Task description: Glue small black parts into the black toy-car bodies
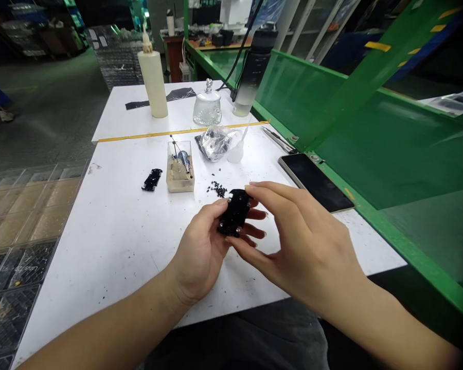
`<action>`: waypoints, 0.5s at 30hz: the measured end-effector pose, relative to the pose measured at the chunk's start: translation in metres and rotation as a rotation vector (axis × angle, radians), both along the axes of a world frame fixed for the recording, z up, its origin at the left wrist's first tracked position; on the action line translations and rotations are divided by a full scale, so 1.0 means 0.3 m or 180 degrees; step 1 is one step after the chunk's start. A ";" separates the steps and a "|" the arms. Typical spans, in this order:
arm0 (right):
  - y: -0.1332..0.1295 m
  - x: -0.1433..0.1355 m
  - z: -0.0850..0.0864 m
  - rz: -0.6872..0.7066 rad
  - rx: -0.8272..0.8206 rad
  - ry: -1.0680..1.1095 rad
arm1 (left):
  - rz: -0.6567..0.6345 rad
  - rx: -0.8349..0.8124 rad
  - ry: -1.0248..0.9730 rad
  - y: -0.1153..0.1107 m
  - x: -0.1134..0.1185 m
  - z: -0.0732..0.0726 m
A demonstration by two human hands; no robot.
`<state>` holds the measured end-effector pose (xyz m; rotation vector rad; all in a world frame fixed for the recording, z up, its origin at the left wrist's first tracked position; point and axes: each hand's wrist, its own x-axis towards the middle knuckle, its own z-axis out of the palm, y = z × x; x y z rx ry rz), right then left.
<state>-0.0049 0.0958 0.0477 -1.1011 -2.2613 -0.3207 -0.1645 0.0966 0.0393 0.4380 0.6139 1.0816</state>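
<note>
Between my two hands is a small glossy black plate-like part with notched ends, tilted above the white table. My left hand cups it from below, thumb on its left edge and fingers behind it. The thumb and forefinger of my right hand grip its near and far ends. A similar black part lies on the table to the left. Just beyond my hands is a scatter of tiny black pieces. A clear box with a blue-grey tool and thin rods stands left of them.
Behind lie a plastic bag of black parts and a small translucent dropper bottle. A tall squeeze bottle, a lidded glass jar and a drink bottle stand farther back. A phone and tweezers lie along the green frame.
</note>
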 end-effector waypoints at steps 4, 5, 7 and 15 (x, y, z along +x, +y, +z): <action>-0.020 0.004 0.009 0.0064 -0.0058 0.0153 | 0.0063 0.0062 0.0149 -0.008 -0.003 0.012; -0.023 0.006 0.011 0.0064 -0.0083 0.0183 | 0.0062 0.0083 0.0178 -0.010 -0.003 0.013; -0.026 0.008 0.014 0.0056 -0.0187 0.0241 | 0.0039 0.0142 0.0232 -0.015 -0.002 0.014; -0.041 0.045 0.019 -0.0036 -0.0589 0.0511 | -0.0067 0.0537 0.0528 -0.016 0.003 -0.011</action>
